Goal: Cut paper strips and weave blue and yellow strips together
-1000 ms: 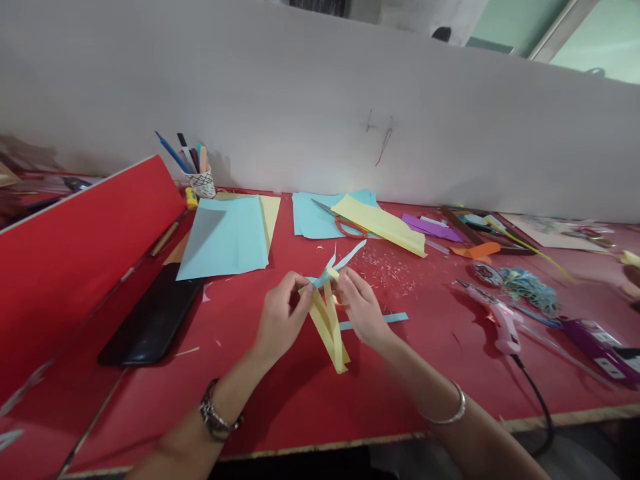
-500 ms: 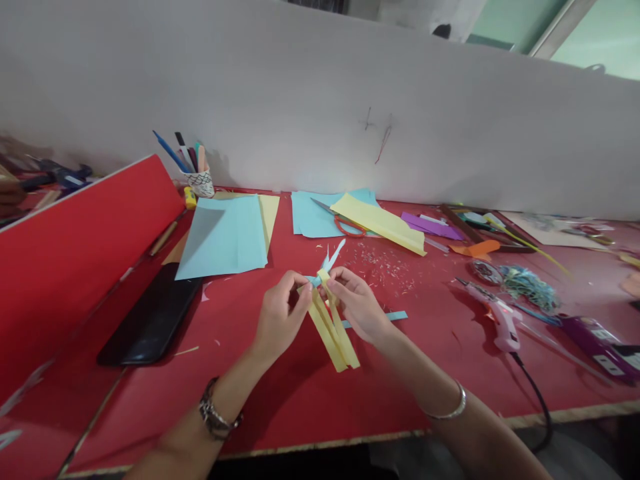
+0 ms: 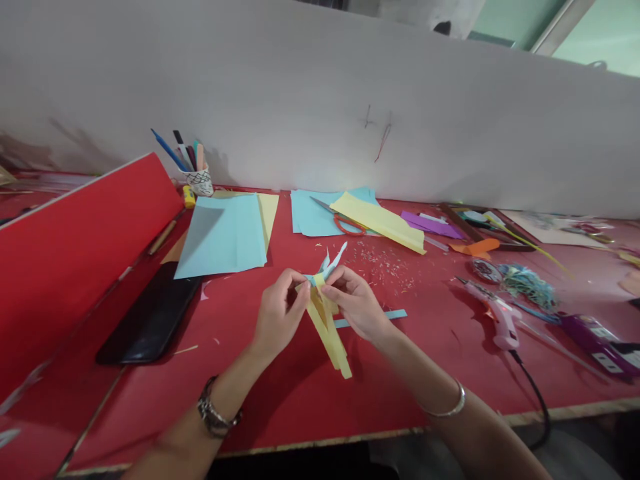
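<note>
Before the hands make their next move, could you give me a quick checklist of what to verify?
1. Left hand holding the paper strips: ok, pinched between thumb and fingers.
2. Right hand on the strips too: ok, thumb and fingers meet where yellow and blue come together.
3. Loose blue strip fully in view: not ok, the right hand hides part of it.
4. Scissors uncovered: not ok, folded yellow paper lies over part of them.
5. Glue gun apart from both hands: ok, it lies off to the right.
6. Glue gun hot: cannot tell, though a small red light shows.
</note>
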{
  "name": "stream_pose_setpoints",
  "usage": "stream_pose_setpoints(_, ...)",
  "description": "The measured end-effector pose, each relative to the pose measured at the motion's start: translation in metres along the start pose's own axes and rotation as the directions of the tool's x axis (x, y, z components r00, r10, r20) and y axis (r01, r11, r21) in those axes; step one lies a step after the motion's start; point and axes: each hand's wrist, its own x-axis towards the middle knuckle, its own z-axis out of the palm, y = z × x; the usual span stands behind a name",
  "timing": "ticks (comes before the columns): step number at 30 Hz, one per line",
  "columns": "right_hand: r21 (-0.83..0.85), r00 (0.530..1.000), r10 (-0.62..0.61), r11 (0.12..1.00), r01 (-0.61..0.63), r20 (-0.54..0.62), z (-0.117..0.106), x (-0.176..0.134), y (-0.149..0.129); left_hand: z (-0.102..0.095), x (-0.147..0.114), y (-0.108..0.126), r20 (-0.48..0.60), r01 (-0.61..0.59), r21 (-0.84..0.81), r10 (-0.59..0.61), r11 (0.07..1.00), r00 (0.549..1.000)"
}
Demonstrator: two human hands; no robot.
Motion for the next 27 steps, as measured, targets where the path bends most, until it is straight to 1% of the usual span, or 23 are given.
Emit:
stream_pose_setpoints(5, -0.084, 0.998, -0.068, 0.994, 0.067, -0.005, -0.0005, 0.0001, 0.0009, -0.0005, 0.0012, 0.0002, 0.009, 0.009, -0.024, -0.009, 1.000, 1.000)
stream_pose_setpoints(10, -0.068, 0.997, -0.080, 0.994, 0.081, 0.014, 0.0000, 0.0004, -0.0027, -0.0005, 0.0019, 0.0008, 0.011, 0.010, -0.036, -0.009, 0.999, 1.000)
stream_pose_setpoints(13, -0.029, 0.999, -0.040, 0.999, 0.041, 0.007, 0.0006, 0.0002, -0.0028, -0.0002, 0.0016, 0.0009, 0.014, -0.009, -0.031, 0.009, 0.999, 1.000)
stream_pose_setpoints(15, 0.010, 1.000, 0.020, 1.000, -0.020, 0.005, 0.0003, 0.0004, -0.0010, -0.0001, 0.0010, 0.0006, 0.021, -0.026, -0.025, 0.027, 0.999, 0.999)
stream_pose_setpoints(18, 0.051, 0.993, 0.114, 0.992, -0.116, 0.028, -0.0012, 0.0010, 0.0021, -0.0004, 0.0002, -0.0003, 0.036, -0.042, -0.010, 0.042, 0.999, 0.998)
stream_pose_setpoints(20, 0.058, 0.987, 0.151, 0.986, -0.154, 0.055, -0.0019, 0.0013, 0.0031, -0.0007, 0.0001, -0.0009, 0.043, -0.049, -0.005, 0.049, 0.999, 0.998)
stream_pose_setpoints(24, 0.101, 0.981, 0.176, 0.978, -0.184, 0.078, -0.0010, 0.0009, 0.0030, -0.0010, 0.0007, -0.0014, 0.050, -0.056, -0.014, 0.056, 0.998, 0.997)
stream_pose_setpoints(27, 0.125, 0.985, 0.173, 0.977, -0.175, 0.021, 0.0008, 0.0004, 0.0029, -0.0009, 0.0011, -0.0012, 0.048, -0.049, -0.015, 0.050, 0.999, 0.998)
